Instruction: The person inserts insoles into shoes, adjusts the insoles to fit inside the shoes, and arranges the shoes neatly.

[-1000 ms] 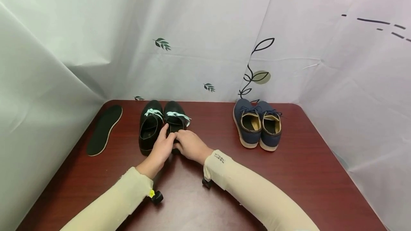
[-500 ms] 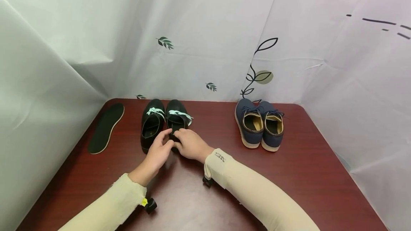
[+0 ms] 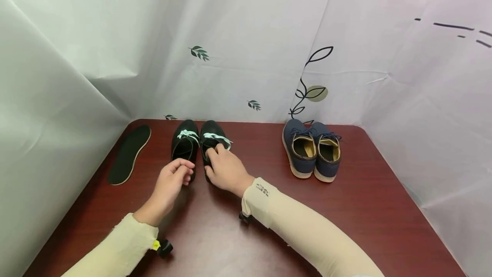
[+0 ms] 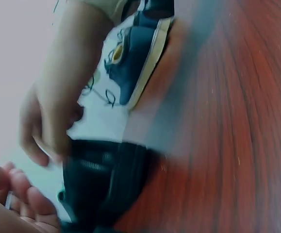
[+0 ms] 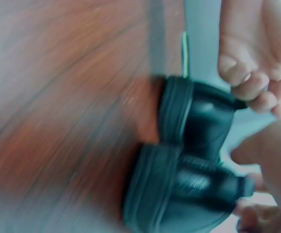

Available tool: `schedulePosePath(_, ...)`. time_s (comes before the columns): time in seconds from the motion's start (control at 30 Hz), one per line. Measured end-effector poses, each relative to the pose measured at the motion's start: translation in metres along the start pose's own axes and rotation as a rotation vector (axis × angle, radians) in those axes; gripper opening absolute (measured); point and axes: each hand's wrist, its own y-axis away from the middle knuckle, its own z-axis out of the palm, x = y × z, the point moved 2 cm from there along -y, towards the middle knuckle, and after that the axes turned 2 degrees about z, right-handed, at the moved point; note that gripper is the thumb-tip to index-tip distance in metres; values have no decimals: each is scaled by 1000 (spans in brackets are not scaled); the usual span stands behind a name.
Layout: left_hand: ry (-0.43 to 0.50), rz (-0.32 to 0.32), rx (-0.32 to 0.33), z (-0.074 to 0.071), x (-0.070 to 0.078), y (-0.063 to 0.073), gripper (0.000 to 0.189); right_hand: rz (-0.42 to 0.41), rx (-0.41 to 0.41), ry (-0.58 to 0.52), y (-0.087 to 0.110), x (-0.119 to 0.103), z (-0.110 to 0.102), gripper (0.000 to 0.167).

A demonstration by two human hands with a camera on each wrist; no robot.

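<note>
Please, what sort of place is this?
Perhaps a temporary work booth: white, leaf-printed sheeting hangs behind and beside a reddish-brown, wood-grain table, which carries black, pale-laced shoes and navy, tan-soled shoes.

A red-brown table (image 3: 369, 195) bears an insole (image 3: 129, 157), black shoes (image 3: 184, 149), navy shoes (image 3: 306, 163).

On the counter (image 3: 384, 217), an insole (image 3: 128, 157) is lying left of one shoe pair (image 3: 192, 151). Another pair (image 3: 306, 157) is standing farther right.
</note>
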Motion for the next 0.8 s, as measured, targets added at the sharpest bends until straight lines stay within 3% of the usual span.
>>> schedulePosePath(0.13,140,28,87,-18,-4,-2,19,-62,103,-11,0,-14,-4,26)
schedulePosePath(0.27,224,1,142,-37,-10,-5,20,-136,102,-30,0,-28,0,30)
schedulePosePath(0.47,294,-50,160,-57,-16,-11,30,-132,-3,-48,-9,-48,4,45)
schedulePosePath(0.63,238,-39,120,-64,-19,-14,26,-53,-110,-66,-22,-57,16,55)
schedulePosePath(0.8,213,-24,115,-66,-19,-18,23,-50,-164,21,-34,-61,26,45)
